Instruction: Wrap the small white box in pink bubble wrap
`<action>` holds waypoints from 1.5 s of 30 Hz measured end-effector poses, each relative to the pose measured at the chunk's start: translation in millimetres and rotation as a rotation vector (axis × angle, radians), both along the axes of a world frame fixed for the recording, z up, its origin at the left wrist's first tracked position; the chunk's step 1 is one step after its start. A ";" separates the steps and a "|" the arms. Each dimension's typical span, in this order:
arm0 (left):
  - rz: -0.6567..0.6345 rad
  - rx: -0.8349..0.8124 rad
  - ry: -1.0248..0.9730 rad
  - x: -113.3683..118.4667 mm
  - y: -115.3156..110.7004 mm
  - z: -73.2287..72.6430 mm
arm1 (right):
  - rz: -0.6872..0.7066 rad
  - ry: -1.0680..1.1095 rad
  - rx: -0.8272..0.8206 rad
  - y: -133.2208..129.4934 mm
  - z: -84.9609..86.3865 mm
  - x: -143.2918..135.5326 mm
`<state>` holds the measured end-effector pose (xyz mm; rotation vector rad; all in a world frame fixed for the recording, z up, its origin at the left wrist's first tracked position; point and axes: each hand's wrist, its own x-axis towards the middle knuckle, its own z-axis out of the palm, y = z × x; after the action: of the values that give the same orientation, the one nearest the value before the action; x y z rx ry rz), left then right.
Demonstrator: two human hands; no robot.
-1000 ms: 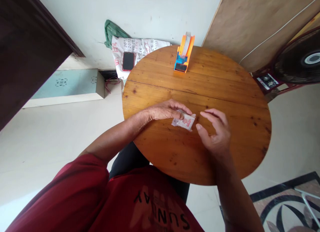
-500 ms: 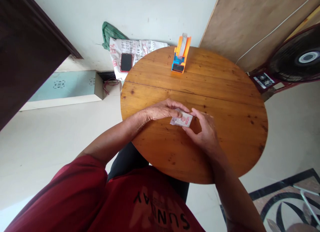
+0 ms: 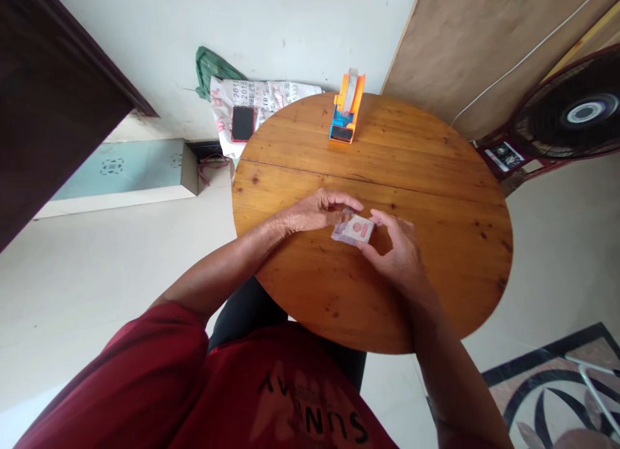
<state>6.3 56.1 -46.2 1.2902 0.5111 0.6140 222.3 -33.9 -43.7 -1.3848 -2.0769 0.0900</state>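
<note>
A small flat white box [image 3: 361, 228] with red print, in clear plastic wrap, is held just above or on the round wooden table; which of the two I cannot tell. My right hand [image 3: 400, 249] grips its right end between thumb and fingers. At the left end the loose plastic [image 3: 340, 233] sticks out past the box. My left hand [image 3: 320, 211] is at that end, its thumb against the wrap and its index finger stretched along the far edge. The undersides of both grips are hidden.
An orange and blue tape dispenser [image 3: 347, 110] stands at the far side of the wooden table [image 3: 436, 152]. Beyond its left edge, a dark phone [image 3: 243, 123] lies on a printed white sack [image 3: 271, 95]. A fan [image 3: 576, 110] stands at right.
My left thumb has drawn back leftward off the printed face, so more of the red print shows. My right hand keeps its grip. The view has shifted slightly.
</note>
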 end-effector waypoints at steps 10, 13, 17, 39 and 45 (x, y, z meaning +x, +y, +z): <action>0.021 -0.073 -0.035 3.2 1.0 -5.8 | -0.008 0.009 -0.046 0.6 3.1 3.2; 0.005 -0.103 -0.048 3.8 0.9 -7.1 | 0.013 0.008 -0.036 0.3 1.9 2.5; 0.007 -0.137 -0.045 4.6 1.2 -8.8 | 0.020 -0.008 -0.036 0.1 -0.5 1.4; 0.003 -0.154 -0.160 7.4 1.9 -13.9 | 0.030 0.035 0.115 1.8 9.7 -7.2; 0.001 -0.167 -0.163 7.3 -0.9 -11.4 | 0.011 -0.044 0.183 4.8 12.5 -15.0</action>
<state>13.6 55.2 -57.6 1.0720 0.4188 0.6572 207.3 -29.2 -31.2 -1.2754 -2.0721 -0.1242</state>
